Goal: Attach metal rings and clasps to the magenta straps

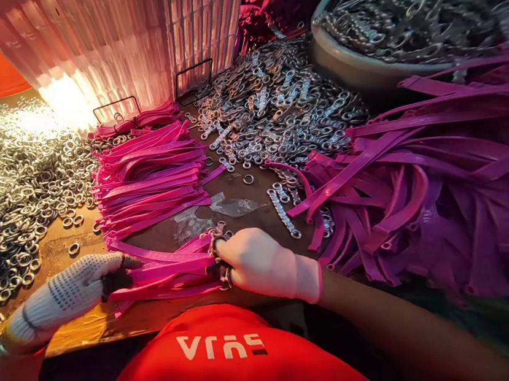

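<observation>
My left hand [78,283], in a white knit glove with dark dots and dark fingertips, is closed on the left ends of a small bunch of pink straps [172,272]. At the bunch's right ends, my right hand [261,261] has its gloved fingers closed. Small metal pieces [217,232] show by those fingertips; how they are joined to the straps is hidden. The bunch lies level along the table's near edge. Just beyond it is a neat stack of pink straps [151,178], laid crosswise.
Loose metal rings [14,201] cover the left side. A heap of metal link pieces [280,101] lies behind, right of centre. A tangled pile of purple-pink straps [403,191] fills the right. Behind stand a basin [349,58] of metal parts and a translucent ribbed panel [125,45].
</observation>
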{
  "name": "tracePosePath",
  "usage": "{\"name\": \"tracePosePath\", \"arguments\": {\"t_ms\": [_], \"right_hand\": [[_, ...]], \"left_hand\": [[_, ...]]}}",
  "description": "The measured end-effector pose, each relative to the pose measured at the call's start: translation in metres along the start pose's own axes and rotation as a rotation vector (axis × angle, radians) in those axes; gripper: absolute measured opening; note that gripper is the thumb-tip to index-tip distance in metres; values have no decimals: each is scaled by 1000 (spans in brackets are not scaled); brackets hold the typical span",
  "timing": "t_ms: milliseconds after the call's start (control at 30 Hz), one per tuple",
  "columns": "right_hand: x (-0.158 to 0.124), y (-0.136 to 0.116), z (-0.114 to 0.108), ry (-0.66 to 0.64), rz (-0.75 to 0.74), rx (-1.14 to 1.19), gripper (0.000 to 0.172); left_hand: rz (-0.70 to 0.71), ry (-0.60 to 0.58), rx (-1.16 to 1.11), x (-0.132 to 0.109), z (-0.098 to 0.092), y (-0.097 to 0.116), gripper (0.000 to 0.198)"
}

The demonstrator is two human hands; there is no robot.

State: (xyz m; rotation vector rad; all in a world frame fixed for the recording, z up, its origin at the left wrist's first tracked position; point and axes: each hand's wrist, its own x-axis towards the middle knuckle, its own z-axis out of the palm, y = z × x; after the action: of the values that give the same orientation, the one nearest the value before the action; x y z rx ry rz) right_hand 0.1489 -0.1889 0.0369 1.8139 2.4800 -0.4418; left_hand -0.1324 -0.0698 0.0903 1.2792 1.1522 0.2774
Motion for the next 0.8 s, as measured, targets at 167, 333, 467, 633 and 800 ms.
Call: {"name": "tracePosePath", "arguments": {"t_ms": [167,333,467,633,800], "right_hand": [[25,73,4,195,155,-2,13],[67,159,7,419,543,-47,13],[83,179,14,428,560,-16,16],[78,175,13,505,601,51,19],[50,110,19,497,360,236,33]], "left_hand": [[75,64,-34,24,28,-24,19],[-224,-54,-748,59,82,-38,19],[-186,-84,-831,65,100,-42,29],[-41,-52,-671,54,104,-51,41],[-34,14,-571,51,108,-57,38]]}}
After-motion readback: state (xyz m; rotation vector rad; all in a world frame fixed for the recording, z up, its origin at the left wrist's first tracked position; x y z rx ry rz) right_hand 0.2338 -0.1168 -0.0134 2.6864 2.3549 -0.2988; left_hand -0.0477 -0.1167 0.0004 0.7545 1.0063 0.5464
